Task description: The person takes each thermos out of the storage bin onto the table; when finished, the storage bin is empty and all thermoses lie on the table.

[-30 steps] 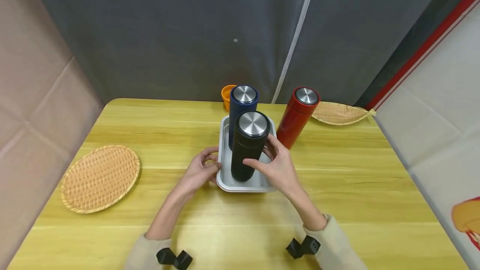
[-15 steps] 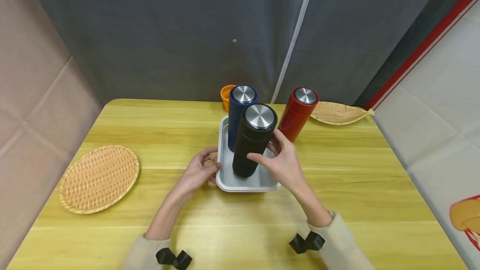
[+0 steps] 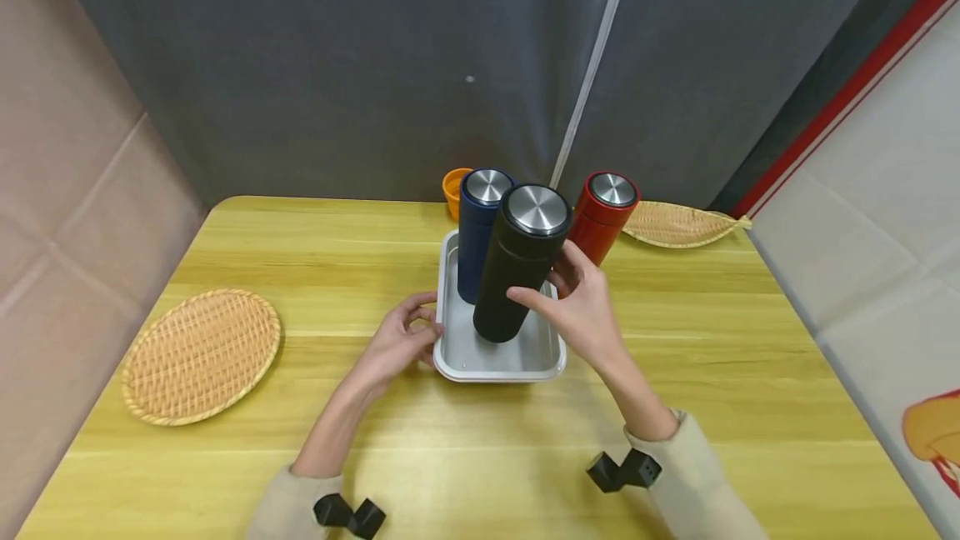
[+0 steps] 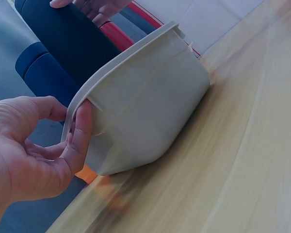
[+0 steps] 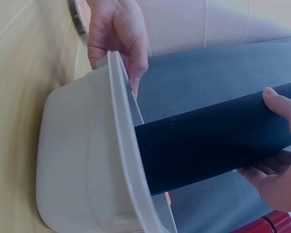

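My right hand (image 3: 581, 305) grips a black thermos bottle (image 3: 516, 273) with a brushed steel lid. Thumb in front and fingers behind, it holds the bottle tilted to the right, over a light grey deep plastic bin (image 3: 501, 376). In the right wrist view the bottle's lower end (image 5: 160, 155) is hidden behind the bin's rim. At the bin's left side my left hand (image 3: 401, 336) pinches the rim between thumb and fingers, as the left wrist view shows. A dark blue thermos bottle (image 3: 476, 252) stands inside the bin, behind the black one.
A red thermos bottle (image 3: 603, 219) stands on the wooden table (image 3: 720, 373) right of the bin, partly covered by the black bottle. Behind the bin is an orange cup (image 3: 453, 190). Woven trays lie at the left (image 3: 202, 357) and back right (image 3: 675, 225). A grey curtain (image 3: 337, 90) closes off the back.
The black bottle has risen and shifted right in my right hand, now overlapping the red bottle in the head view. My left hand stays on the bin's rim.
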`<state>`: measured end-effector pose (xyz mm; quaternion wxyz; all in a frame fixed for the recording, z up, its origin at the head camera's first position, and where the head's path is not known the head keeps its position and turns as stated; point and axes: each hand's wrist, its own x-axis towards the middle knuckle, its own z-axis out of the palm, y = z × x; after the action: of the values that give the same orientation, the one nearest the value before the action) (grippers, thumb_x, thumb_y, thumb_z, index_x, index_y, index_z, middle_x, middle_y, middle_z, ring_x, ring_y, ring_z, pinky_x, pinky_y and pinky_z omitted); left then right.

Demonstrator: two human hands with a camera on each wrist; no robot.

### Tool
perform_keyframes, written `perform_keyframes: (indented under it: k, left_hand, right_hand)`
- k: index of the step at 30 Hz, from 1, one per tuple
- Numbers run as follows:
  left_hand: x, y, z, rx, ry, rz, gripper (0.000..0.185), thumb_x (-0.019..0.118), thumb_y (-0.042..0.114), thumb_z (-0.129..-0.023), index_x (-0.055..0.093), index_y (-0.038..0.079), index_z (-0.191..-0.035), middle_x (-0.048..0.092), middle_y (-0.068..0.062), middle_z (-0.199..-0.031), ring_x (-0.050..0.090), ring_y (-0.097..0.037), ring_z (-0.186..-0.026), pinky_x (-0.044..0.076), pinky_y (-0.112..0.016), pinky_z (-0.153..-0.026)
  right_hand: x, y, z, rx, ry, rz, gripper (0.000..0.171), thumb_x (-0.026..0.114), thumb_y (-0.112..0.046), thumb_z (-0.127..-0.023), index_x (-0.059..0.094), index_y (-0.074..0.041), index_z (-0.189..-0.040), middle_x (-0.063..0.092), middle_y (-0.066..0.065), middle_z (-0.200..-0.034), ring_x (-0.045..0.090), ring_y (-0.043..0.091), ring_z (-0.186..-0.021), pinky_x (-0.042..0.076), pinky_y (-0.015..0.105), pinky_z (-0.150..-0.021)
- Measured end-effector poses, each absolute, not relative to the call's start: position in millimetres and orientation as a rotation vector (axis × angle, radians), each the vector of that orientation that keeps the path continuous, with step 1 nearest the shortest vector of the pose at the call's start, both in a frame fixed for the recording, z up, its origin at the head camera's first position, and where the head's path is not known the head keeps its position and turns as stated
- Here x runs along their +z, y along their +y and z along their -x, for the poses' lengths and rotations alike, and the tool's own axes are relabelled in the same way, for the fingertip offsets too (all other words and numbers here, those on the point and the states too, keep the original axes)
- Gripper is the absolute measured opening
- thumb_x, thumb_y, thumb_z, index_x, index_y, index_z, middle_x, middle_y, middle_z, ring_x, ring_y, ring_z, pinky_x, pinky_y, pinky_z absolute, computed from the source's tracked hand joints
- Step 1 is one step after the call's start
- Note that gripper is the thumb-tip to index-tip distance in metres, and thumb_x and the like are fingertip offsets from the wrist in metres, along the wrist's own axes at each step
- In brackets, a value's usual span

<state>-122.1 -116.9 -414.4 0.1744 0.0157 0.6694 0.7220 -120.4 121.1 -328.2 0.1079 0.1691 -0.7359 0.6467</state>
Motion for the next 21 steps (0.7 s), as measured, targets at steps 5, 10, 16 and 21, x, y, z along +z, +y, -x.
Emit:
perform_keyframes:
  k: [5,10,16,21]
  left_hand:
    - [-413.9,-116.9,122.0,2.036,1.904,-0.041,0.058,0.054,-0.005,-0.087,0.035,-0.003,-0.142,0.048,-0.022,-0.111,0.059,-0.017,-0.061,0.056,-0.029,-0.055]
    - [-414.2,-116.8,122.5,2.026,1.915,-0.045,0.058,0.055,-0.003,-0.088,0.036,-0.001,-0.142,0.049,-0.021,-0.111,0.061,-0.020,-0.062,0.057,-0.032,-0.057]
    - [-414.1,-117.0,122.3,2.040,1.911,-0.051,0.057,0.055,-0.003,-0.088,0.036,0.000,-0.142,0.049,-0.023,-0.112,0.061,-0.021,-0.064,0.057,-0.031,-0.056]
    - [-414.5,-117.2,121.8,2.038,1.909,-0.060,0.057,0.055,-0.003,-0.088,0.035,-0.001,-0.142,0.048,-0.025,-0.113,0.062,-0.021,-0.064,0.056,-0.030,-0.056]
  right_hand:
    - [-324.1,124.7,120.4,1.898,-2.135,-0.477,0.062,0.079,0.010,-0.071,0.055,0.003,-0.128,0.061,0.012,-0.120,0.064,0.023,-0.101,0.052,0.033,-0.092]
    - [-319.9,131.3,120.0,1.863,-2.081,-0.454,0.060,0.078,0.014,-0.070,0.057,0.003,-0.126,0.065,0.009,-0.111,0.065,0.024,-0.094,0.055,0.033,-0.087]
    - [-311.1,138.0,123.1,1.838,-2.082,-0.451,0.057,0.078,0.012,-0.071,0.058,0.002,-0.124,0.066,0.007,-0.108,0.065,0.024,-0.091,0.055,0.029,-0.084]
    - [-305.4,143.5,124.2,1.781,-2.116,-0.416,0.055,0.079,0.008,-0.072,0.060,0.002,-0.123,0.066,0.006,-0.105,0.065,0.022,-0.089,0.055,0.027,-0.083]
